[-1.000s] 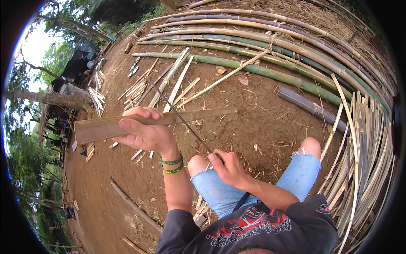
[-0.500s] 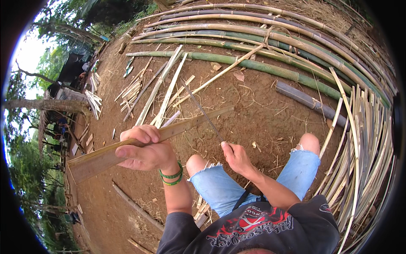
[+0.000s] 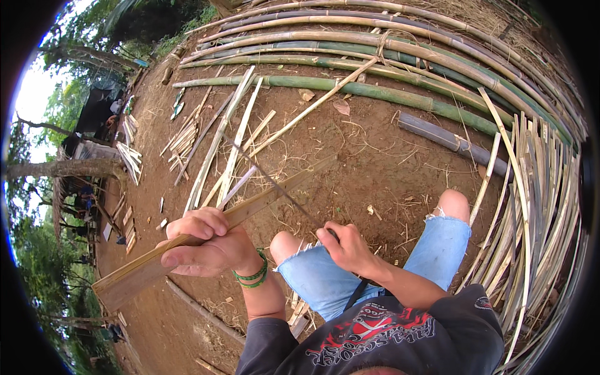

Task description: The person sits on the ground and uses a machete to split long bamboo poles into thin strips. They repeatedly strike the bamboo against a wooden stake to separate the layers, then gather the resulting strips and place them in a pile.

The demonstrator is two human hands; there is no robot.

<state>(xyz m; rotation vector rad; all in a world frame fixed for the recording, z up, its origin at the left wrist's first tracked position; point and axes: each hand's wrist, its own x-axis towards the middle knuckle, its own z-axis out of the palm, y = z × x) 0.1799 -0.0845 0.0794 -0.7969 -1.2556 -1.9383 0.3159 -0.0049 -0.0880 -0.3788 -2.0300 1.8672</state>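
Observation:
A long split-bamboo slat (image 3: 134, 279) slants up to the right in front of me, with my left hand (image 3: 203, 245) closed around its middle. Its left end is broad, and the far right end looks thin and blurred. My right hand (image 3: 345, 249) grips the handle of a long knife (image 3: 273, 183), mostly hidden by the fingers. The narrow dark blade points up and left and crosses the slat beyond my left hand. I cannot tell whether the edge touches it.
Long bamboo poles (image 3: 350, 90) lie across the far ground. A large heap of split strips (image 3: 544, 231) is on the right, beside a thick dark bamboo length (image 3: 450, 142). Pale strips (image 3: 219, 140) lie ahead on the left. A thin stick (image 3: 203, 309) rests near my left forearm.
My right hand and the knife have shifted down and left, so the blade crosses the slat closer to my left hand. The slat and my left hand have dropped slightly and moved left.

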